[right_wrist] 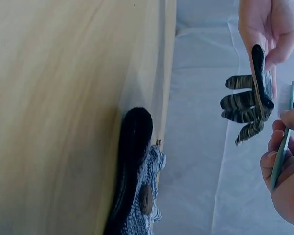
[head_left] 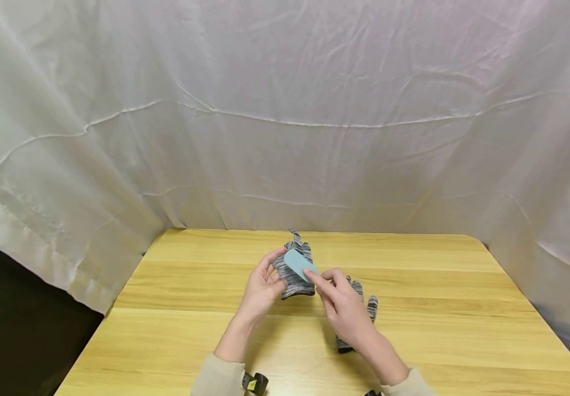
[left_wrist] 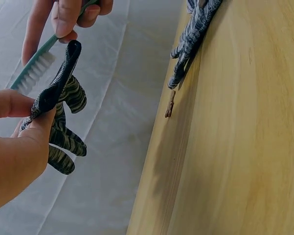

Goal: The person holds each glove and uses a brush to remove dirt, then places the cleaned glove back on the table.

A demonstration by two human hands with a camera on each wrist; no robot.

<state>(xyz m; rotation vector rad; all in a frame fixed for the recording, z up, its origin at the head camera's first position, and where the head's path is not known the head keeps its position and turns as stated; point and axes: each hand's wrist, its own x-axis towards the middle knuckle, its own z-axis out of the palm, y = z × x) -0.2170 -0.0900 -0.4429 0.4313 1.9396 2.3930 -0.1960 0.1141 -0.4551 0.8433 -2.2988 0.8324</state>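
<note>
My left hand (head_left: pixel 260 289) pinches the cuff of a grey-and-black knit glove (head_left: pixel 292 281) between thumb and fingers, raised above the table. The glove's fingers dangle in the left wrist view. My right hand (head_left: pixel 346 311) grips a teal brush (head_left: pixel 296 262) with its index finger extended along the back. White bristles (left_wrist: pixel 36 73) face the glove, right beside its surface. A second matching glove (head_left: pixel 372 308) lies on the table, partly hidden under my right hand in the head view. In the right wrist view, its dark cuff (right_wrist: pixel 137 125) and a brown patch (right_wrist: pixel 146 199) show.
The wooden table (head_left: pixel 438 308) runs back to a pale hanging curtain (head_left: pixel 314 165) that also encloses both sides. A small brown bit (left_wrist: pixel 170 104) lies on the wood close to the second glove's fingertips.
</note>
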